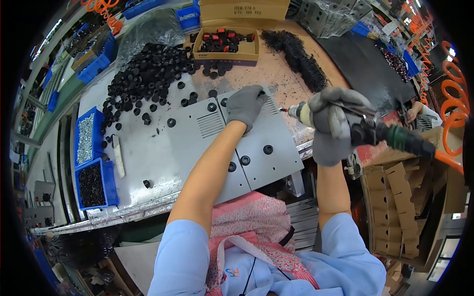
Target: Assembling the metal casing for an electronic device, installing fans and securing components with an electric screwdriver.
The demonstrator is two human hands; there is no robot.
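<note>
Two grey vented metal panels (pixel 264 163) lie side by side on the bench, with round black rubber feet (pixel 268 149) at several of their corners. My left hand (pixel 245 106), in a grey glove, rests on the far part of the panels; its fingers are curled together at the far edge, and what they hold is hidden. In my gloved right hand (pixel 332 121) is a pneumatic screwdriver (pixel 368 127), its tip (pixel 285 110) pointing left, just above the right panel's far right corner. An orange air hose (pixel 448 162) runs from its rear end.
A heap of black rubber feet (pixel 143 74) covers the far left. Blue bins hold silver screws (pixel 85 138) and black screws (pixel 91 185). At the back are a cardboard box (pixel 226 55) of red and black parts and a black cable bundle (pixel 298 59). Cardboard dividers (pixel 395 207) stand right.
</note>
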